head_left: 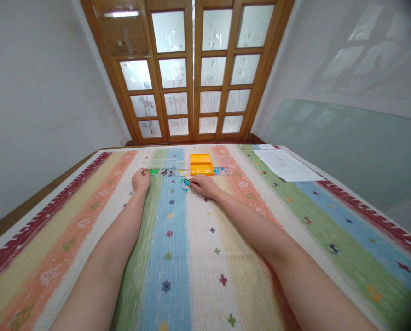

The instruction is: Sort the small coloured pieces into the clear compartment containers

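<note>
My left hand [141, 180] is closed in a pinch at the left end of a clear compartment box [161, 175]; whatever its fingertips hold is too small to tell. Sorted by colour in the box lie green pieces [154, 172], dark brown pieces [168, 172], yellow pieces [182, 173] and blue pieces [221, 170]. My right hand [204, 185] has its fingers drawn together beside a small loose pile of mixed blue, green and dark pieces [185, 185] on the cloth. An open yellow case [201, 158] with white pieces inside stands just beyond my right hand.
A striped patterned tablecloth [170, 220] covers the table. Printed paper sheets [284, 164] lie at the back right. Behind the table are wooden doors with glass panes [176, 73]; a greenish glass panel [346, 142] leans along the right wall.
</note>
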Demonstrator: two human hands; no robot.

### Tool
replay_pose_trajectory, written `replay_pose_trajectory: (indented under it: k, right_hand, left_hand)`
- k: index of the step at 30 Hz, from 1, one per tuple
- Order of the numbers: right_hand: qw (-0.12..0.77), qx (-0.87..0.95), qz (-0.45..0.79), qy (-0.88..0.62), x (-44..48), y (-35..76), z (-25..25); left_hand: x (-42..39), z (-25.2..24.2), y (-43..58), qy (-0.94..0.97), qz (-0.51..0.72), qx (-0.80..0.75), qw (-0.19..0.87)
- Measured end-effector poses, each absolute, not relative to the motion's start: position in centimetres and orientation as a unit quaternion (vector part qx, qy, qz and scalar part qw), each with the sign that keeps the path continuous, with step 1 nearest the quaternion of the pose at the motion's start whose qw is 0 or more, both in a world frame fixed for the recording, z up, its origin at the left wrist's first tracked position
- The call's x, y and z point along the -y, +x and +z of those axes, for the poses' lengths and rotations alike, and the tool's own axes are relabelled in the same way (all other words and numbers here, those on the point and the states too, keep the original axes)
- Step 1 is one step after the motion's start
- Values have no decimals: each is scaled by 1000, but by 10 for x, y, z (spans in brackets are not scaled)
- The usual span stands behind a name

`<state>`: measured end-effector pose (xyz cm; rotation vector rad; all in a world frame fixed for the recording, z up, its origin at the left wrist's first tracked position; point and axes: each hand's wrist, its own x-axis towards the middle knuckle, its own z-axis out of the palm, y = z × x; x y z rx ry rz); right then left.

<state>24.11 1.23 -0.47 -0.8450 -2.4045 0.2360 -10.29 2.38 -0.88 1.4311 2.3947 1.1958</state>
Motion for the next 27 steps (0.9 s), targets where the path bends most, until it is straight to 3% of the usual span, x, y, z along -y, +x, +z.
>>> replay_pose_trajectory:
  k: [16, 27]
  right_hand:
    - [288, 898, 74, -325, -16, 241, -6]
    - [281, 883, 25, -376, -17, 242, -5]
  left_hand:
    - [-25, -10, -98, 509, 375, -773, 39]
    - [-18, -13, -38, 786, 265, -552, 89]
